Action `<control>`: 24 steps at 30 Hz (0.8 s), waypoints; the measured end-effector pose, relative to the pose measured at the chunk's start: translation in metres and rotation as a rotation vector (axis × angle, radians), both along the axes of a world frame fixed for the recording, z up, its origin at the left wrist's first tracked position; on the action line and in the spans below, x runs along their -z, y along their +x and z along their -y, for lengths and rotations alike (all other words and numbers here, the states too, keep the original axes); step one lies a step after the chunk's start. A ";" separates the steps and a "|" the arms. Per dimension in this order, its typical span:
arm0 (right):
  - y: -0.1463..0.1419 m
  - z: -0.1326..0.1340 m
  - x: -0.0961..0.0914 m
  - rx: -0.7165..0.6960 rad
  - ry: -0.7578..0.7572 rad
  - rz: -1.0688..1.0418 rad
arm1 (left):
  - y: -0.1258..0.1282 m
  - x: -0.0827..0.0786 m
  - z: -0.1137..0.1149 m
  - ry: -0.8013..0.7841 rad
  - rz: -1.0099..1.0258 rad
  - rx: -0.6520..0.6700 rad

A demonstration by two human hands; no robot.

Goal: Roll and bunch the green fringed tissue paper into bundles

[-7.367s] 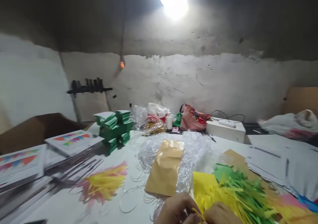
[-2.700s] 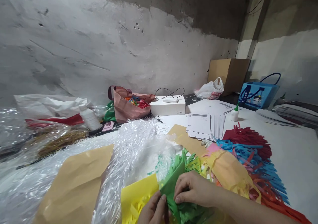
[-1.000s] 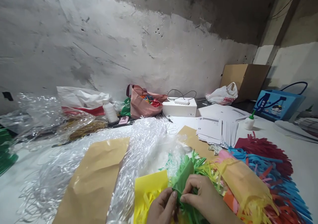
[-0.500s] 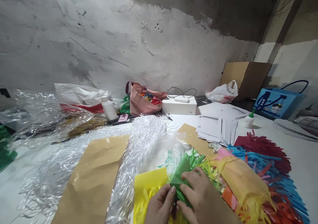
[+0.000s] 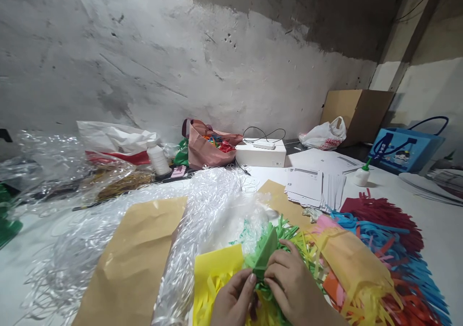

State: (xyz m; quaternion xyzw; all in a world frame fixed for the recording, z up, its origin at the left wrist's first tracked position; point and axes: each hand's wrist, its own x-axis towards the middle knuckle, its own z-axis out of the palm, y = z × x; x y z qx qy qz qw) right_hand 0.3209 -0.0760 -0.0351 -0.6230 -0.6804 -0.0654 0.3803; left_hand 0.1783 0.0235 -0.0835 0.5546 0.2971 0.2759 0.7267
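Centrally, low in view: one green paper (image 5: 266,249), folded, standing tilted between the two hands above the near part of the tabletop (image 5: 439,208).

Left hand (image 5: 235,297): thumb and forefinger pinched together on the paper's lower edge. Right hand (image 5: 294,285): fingers curled, thumb and fingertips closed on the same paper, just beside the left. The close double pinch presumably keeps thin stock from slipping or unfolding.

Green strips (image 5: 285,229): loose fringe behind the paper; whether joined to it, cannot tell.

Yellow paper (image 5: 219,261): beside the left hand, upper part plain, strips below, partly hidden by that hand; probably left so near for easy reach.

Orange-yellow paper (image 5: 356,256): right of the right hand, fringed, lying over other strips.

Blue strips (image 5: 369,224) and dark red strips (image 5: 392,222): farther right, overlapping, seemingly grouped by colour to limit mixing.

Brown paper (image 5: 133,258): left, flat, upon white strands (image 5: 211,191), perhaps weighing them down.

White sheets (image 5: 304,186): beyond, stacked, printed.

Glue bottle (image 5: 362,175): upright, green nozzle uppermost, likely against leaks.

Pink bag (image 5: 208,150): toward the wall, colourful scraps inside, beside a white box (image 5: 260,156).
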 end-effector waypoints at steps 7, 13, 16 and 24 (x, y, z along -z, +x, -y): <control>0.002 -0.001 -0.004 0.010 -0.152 -0.239 | 0.000 -0.009 0.006 0.044 -0.016 -0.034; 0.007 -0.003 -0.018 -0.008 -0.309 -0.429 | -0.003 -0.002 -0.001 0.074 -0.057 0.080; 0.008 -0.002 -0.024 -0.016 -0.353 -0.413 | -0.003 -0.001 0.000 0.069 -0.057 0.080; 0.006 0.000 -0.016 -0.003 -0.335 -0.363 | -0.002 -0.009 0.006 0.072 -0.047 0.027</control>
